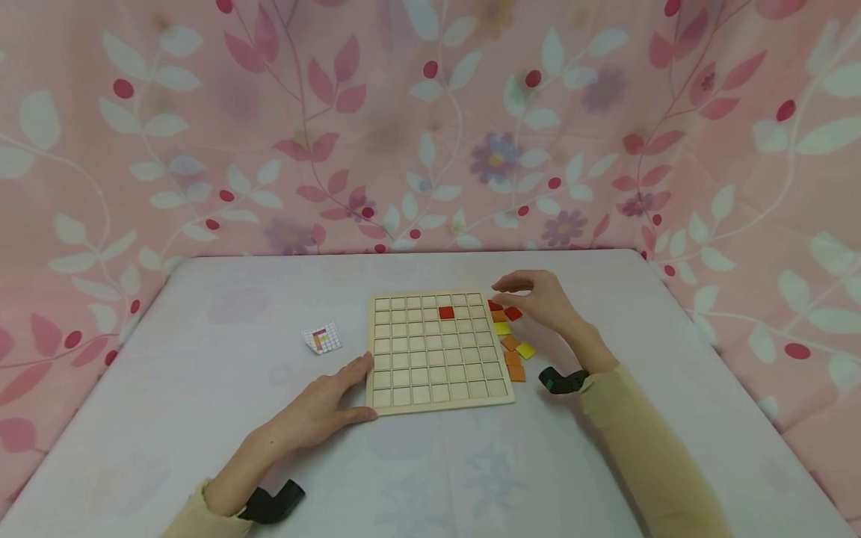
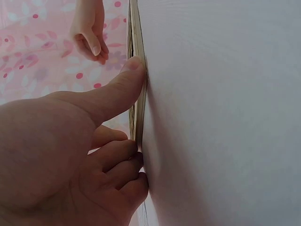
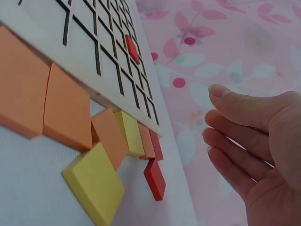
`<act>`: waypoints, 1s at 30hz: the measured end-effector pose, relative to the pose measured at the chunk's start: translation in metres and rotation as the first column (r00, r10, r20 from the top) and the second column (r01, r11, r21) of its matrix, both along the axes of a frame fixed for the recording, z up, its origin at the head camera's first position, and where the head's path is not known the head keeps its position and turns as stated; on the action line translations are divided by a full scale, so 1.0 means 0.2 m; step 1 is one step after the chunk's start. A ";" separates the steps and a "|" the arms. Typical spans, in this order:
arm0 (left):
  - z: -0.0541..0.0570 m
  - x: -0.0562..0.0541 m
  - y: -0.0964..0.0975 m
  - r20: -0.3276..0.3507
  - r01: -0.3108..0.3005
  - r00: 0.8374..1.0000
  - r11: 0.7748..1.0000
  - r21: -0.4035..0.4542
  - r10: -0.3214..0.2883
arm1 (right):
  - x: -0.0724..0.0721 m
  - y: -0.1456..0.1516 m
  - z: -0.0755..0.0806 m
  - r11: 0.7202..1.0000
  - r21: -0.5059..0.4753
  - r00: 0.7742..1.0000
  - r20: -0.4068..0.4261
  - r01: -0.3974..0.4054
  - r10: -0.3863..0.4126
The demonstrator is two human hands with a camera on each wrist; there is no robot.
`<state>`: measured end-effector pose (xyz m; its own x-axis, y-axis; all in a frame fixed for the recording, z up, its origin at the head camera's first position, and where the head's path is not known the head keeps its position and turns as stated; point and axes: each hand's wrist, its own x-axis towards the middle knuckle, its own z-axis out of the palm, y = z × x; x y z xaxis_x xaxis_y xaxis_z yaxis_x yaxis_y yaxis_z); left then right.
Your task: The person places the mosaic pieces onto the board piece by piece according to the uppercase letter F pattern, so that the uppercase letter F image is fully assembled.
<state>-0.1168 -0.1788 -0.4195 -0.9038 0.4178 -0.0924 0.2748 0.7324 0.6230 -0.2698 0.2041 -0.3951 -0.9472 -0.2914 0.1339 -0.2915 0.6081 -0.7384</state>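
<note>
Two hands (image 1: 321, 408) (image 1: 541, 299) flank one board (image 1: 418, 359) holding one red tile (image 1: 447, 312), eight tiles (image 1: 526, 350) beside.

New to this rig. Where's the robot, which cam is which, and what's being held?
No robot here: just a person's two bare hands. The wide picture comes from a camera on the head, looking forward and down. The other two come from wrist cameras, so each shows its own hand up close; the left one also catches the other hand in the background.

On the white table lies a wooden grid board with one red tile in it. Loose tiles in red, orange and yellow lie along its right side, and a small paper with a coloured grid lies to its left.

The left hand touches the board's edge at the near left. The right hand is above the loose tiles; I see nothing in it.
</note>
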 end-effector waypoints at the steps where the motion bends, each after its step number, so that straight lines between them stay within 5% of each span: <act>1: 0.00 0.00 0.00 0.001 -0.001 1.000 1.000 -0.001 0.001 | 0.00 0.02 0.00 1.000 0.006 1.000 0.002 0.005 -0.005; 9: 0.00 0.00 0.00 -0.002 0.003 1.000 1.000 0.001 -0.003 | 0.02 0.12 -0.03 1.000 0.006 1.000 -0.010 0.022 -0.022; 16: 0.00 0.00 0.00 0.003 0.007 1.000 1.000 -0.001 -0.007 | 0.03 0.20 -0.07 0.997 0.016 0.996 0.035 0.076 -0.076; 30: -0.01 0.00 -0.01 0.004 0.003 1.000 1.000 -0.008 -0.003 | 0.00 0.23 -0.17 0.998 -0.023 0.988 0.146 0.061 -0.057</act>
